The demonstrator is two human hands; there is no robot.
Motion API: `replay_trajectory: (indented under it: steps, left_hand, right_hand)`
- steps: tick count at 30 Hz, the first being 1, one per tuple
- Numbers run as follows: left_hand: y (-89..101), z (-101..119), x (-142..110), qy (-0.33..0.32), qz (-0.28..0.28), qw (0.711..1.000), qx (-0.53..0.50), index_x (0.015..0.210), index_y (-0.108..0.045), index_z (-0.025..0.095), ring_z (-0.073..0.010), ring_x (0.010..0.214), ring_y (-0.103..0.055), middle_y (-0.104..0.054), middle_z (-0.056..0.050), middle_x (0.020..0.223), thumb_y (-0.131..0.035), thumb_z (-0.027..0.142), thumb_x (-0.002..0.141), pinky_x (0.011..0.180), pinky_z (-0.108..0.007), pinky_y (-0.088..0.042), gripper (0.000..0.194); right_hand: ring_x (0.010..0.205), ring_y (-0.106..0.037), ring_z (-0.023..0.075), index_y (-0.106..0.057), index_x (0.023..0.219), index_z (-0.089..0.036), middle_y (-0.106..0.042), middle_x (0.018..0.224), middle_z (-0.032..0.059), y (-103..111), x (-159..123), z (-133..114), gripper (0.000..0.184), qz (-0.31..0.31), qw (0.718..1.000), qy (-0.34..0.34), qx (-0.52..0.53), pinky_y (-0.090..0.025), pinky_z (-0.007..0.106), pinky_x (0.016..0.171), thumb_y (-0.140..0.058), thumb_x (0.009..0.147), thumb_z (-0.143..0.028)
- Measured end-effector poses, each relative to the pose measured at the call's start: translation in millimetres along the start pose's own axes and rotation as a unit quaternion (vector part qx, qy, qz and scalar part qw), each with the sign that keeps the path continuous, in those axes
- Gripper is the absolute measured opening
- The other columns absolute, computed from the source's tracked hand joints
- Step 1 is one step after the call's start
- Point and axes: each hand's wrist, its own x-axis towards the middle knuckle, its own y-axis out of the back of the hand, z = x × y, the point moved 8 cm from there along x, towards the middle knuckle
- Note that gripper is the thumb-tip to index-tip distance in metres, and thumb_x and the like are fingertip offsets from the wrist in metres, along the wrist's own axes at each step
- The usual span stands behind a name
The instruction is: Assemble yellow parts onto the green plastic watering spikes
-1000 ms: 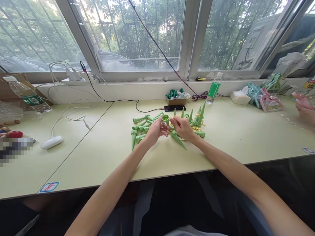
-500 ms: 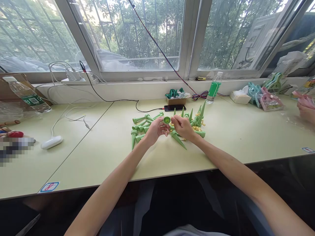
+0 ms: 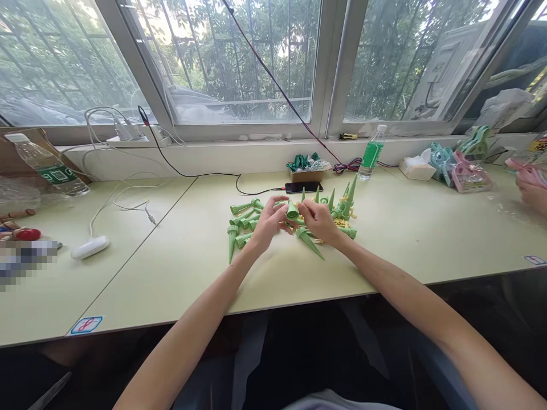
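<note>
In my left hand [image 3: 272, 221] is a green plastic watering spike [image 3: 292, 212], its hollow wide end tipped down towards me. My fingers are curled round its side. Close beside its rim, my right hand [image 3: 318, 219] is closed in a pinch; what lies between its fingertips is hidden. More green spikes [image 3: 245, 219] lie in a group left of my hands. Several others stand point-up [image 3: 351, 196] at the right, with small yellow pieces [image 3: 343, 222] among them. One loose spike [image 3: 310, 242] lies just below my right hand.
Behind my hands are a phone [image 3: 303, 187] on a cable and a small box [image 3: 308, 168] with green stuff. A water bottle [image 3: 371, 152] and a tissue pack [image 3: 417, 167] stand further right. Another person's hand [image 3: 532, 191] holds something pink at the far right.
The spike in my left hand has turned: its open end faced me and now points lower, showing its side. My left fingers have shifted up around it. My right hand has barely moved.
</note>
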Motion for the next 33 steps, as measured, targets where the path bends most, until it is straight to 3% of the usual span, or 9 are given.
replay_trajectory:
  steps: [12, 22, 33]
  left_hand:
    - [0.3, -4.4, 2.4, -0.008, -0.027, 0.999, -0.030, 0.129, -0.052, 0.019, -0.0231, 0.083, -0.072, -0.058, -0.015, 0.136, -0.069, 0.045, 0.085, 0.058, -0.030, -0.060, 0.054]
    - [6.5, -7.1, 3.1, 0.001, -0.007, 0.999, -0.033, 0.131, -0.057, 0.024, -0.0189, 0.080, -0.071, -0.064, -0.010, 0.120, -0.074, 0.040, 0.081, 0.062, -0.030, -0.060, 0.056]
    - [8.1, -5.7, 2.8, -0.004, 0.009, 0.999, -0.042, 0.127, -0.063, 0.027, -0.0190, 0.096, -0.064, -0.064, -0.008, 0.112, -0.076, 0.036, 0.079, 0.067, -0.027, -0.060, 0.050]
  right_hand:
    - [0.052, -0.034, 0.0108, -0.038, 0.066, -0.021, -0.039, 0.055, -0.0035, 2.0, 0.9, 0.5, 0.048, 0.005, 1.000, -0.012, -0.003, -0.027, 0.026, 0.052, -0.038, 0.100, -0.055]
    - [0.051, -0.034, 0.0107, -0.039, 0.065, -0.021, -0.042, 0.055, -0.0030, 1.4, 0.9, 0.9, 0.047, 0.004, 1.000, -0.009, -0.006, -0.027, 0.026, 0.052, -0.039, 0.100, -0.053]
    - [0.052, -0.037, 0.0107, -0.040, 0.065, -0.021, -0.046, 0.056, -0.0023, 0.0, 0.1, -0.3, 0.048, -0.002, 1.000, -0.007, -0.002, -0.030, 0.026, 0.053, -0.039, 0.100, -0.053]
